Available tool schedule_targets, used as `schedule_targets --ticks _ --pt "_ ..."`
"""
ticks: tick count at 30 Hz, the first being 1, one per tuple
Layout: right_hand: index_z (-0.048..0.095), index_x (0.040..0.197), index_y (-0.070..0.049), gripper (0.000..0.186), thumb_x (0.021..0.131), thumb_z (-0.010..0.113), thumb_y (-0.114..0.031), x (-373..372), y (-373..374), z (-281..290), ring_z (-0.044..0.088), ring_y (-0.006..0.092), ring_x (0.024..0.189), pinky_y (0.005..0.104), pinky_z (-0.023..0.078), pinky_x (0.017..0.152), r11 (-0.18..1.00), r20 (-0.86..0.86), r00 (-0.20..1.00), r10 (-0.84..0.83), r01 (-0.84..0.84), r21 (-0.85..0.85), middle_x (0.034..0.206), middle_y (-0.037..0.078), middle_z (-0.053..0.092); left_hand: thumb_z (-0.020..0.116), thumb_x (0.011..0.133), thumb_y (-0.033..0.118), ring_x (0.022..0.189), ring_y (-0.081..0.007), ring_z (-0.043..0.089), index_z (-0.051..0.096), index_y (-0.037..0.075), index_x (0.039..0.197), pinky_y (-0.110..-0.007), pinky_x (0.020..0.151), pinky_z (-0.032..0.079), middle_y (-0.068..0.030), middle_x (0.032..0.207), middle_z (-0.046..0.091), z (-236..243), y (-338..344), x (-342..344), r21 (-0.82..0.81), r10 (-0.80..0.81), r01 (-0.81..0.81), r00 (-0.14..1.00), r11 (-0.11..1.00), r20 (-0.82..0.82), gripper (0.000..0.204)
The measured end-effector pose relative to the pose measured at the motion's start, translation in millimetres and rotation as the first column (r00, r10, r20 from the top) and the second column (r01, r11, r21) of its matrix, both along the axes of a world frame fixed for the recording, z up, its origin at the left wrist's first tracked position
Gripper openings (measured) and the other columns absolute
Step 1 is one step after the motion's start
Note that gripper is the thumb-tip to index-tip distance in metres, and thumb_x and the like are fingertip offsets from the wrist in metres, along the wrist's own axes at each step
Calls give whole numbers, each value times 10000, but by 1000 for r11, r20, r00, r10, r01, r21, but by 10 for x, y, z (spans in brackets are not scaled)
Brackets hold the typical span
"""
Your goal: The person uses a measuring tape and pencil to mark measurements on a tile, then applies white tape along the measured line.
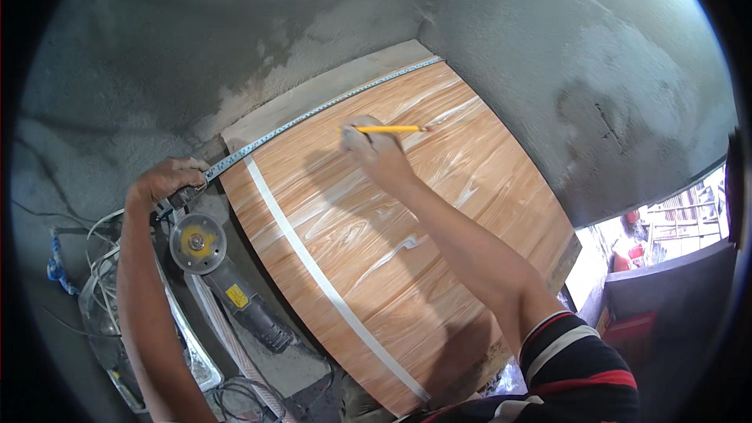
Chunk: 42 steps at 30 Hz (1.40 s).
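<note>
A wood-patterned panel (478, 196), orange-brown with pale streaks, lies in front of me. Across its far edge stretches a pale tape measure (312, 112), reaching to the panel's far right corner. My left hand (166, 178) is closed on the tape's near end at the panel's left edge. Over the panel's far half, my right hand (377, 155) grips a yellow pencil (398, 128), which lies sideways in its fingers. A white strip (315, 268) runs along the panel's left side. Just below my left hand rests an angle grinder (235, 290) with a round disc.
Rough grey cement walls (509, 23) meet behind the panel. At the left, a tray (192, 345) sits beside loose cables (98, 274) and a blue object (59, 268). A bright opening (674, 223) with red items beyond shows at the right, beside a low wall (674, 286).
</note>
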State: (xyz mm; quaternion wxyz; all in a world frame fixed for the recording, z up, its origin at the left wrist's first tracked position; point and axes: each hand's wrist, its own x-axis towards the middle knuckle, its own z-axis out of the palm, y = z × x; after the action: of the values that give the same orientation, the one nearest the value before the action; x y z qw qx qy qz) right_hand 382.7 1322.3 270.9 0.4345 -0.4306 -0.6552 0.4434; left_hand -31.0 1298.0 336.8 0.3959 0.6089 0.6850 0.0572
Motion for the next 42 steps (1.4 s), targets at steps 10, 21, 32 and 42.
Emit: schedule_targets --ticks 10,21,32,42 --pt "647 1110 -5 256 1081 572 -247 1370 -833 500 577 88 716 253 493 659 952 -201 935 -291 304 38 845 46 662 581 979 295 1183 -194 604 696 -2 1273 -321 1029 450 -93 1294 681 715 -240 192 251 -267 237 959 939 94 434" --pt "651 1179 16 280 1098 564 -237 2849 -2300 637 621 115 730 270 515 652 835 -310 799 -516 550 27 874 84 697 695 779 347 855 -175 651 708 -5 1248 -333 819 531 -122 1074 694 1167 -2275 1122 55 -102 100 995 993 20 586" --pt "684 1095 26 273 1066 587 -228 3340 -3360 380 613 80 720 241 522 638 848 -44 854 -518 506 -158 851 48 682 785 844 202 1066 -234 689 712 -37 1234 -348 960 513 -170 1139 741 41 -3928 2436 -214 18 60 939 975 344 464" --pt "670 1125 15 222 1054 596 -182 3100 -3592 92 643 131 826 291 531 760 942 60 983 -172 181 -282 896 54 675 765 877 180 1059 -188 677 707 -41 1241 -315 972 507 -135 1131 735 44 -4159 2684 -294 62 60 919 954 390 430"
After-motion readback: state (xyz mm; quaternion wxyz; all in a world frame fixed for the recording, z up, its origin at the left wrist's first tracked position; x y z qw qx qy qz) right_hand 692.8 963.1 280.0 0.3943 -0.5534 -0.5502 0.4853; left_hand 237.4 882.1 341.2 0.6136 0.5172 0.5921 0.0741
